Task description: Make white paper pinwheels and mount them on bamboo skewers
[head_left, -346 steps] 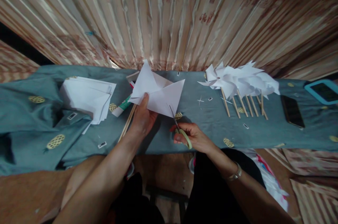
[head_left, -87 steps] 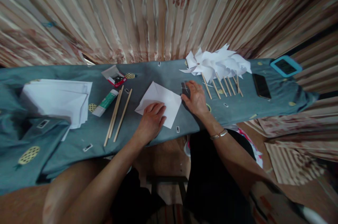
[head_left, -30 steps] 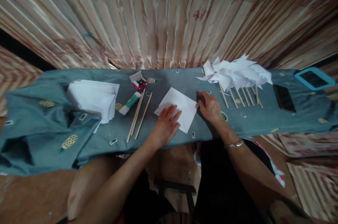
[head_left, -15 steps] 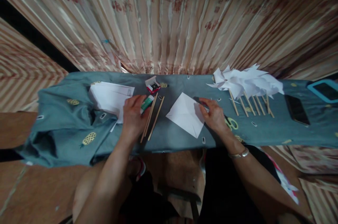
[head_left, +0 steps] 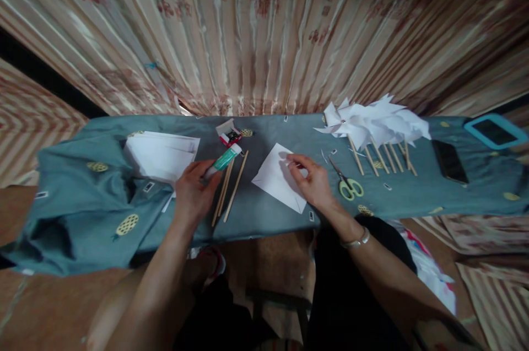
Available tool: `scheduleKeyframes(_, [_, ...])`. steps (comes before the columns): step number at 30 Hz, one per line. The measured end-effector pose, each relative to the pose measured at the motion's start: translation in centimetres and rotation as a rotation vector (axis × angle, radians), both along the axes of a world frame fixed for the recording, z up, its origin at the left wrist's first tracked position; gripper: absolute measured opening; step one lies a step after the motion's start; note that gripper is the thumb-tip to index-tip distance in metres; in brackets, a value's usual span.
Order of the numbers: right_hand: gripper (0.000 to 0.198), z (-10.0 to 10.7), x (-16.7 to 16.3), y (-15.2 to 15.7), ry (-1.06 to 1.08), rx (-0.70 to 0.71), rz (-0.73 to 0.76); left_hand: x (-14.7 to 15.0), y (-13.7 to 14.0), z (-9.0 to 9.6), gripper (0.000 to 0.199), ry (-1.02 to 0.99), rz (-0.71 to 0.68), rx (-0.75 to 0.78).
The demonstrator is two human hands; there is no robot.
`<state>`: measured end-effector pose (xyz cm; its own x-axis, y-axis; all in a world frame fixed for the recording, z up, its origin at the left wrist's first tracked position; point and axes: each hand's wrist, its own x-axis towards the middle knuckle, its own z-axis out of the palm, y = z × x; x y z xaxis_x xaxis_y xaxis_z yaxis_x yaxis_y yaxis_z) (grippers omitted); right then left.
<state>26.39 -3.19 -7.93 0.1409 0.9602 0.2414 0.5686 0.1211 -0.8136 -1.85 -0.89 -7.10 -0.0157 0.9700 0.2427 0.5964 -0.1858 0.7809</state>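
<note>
My left hand (head_left: 193,188) is closed around a green glue stick (head_left: 225,158) with a white end, which tilts up to the right. Just beside that hand, several thin wooden sticks (head_left: 236,187) lie on the cloth. A square of white paper (head_left: 270,174) with crease lines rests at the middle of the table. Over its right side hovers my right hand (head_left: 314,181), fingers curved and apart, with nothing visible in them; whether a fingertip touches the paper I cannot tell. Scissors with yellow-green handles (head_left: 350,188) lie right of this hand.
Beyond the sticks stands a small opened red and white box (head_left: 228,132) with small dark pieces inside. A stack of white paper (head_left: 163,155) lies left. Several white paper pinwheels (head_left: 376,122) on sticks, a dark phone (head_left: 449,162) and a blue-framed device (head_left: 495,131) are to the right.
My left hand has lifted the glue stick off the cloth, turning it up to the right. My right hand has moved left over the paper, leaving the scissors in full view.
</note>
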Motion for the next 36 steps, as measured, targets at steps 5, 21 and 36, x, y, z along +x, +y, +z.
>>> scheduleKeyframes(5, [0.041, 1.3, -2.9, -1.2, 0.741, -0.328, 0.285, 4.7, -2.5, 1.0, 0.033, -0.403, -0.272, -0.241])
scheduleKeyframes(21, [0.033, 1.1, 3.1, 0.3, 1.494, -0.650, 0.021, 1.9, 1.0, 1.9, 0.040, 0.003, 0.098, -0.279])
scheduleKeyframes(36, [0.039, 0.9, 3.8, 0.7, 1.020, -0.461, -0.017, -1.1, 2.8, -2.5, 0.049, 0.428, -0.130, 0.056])
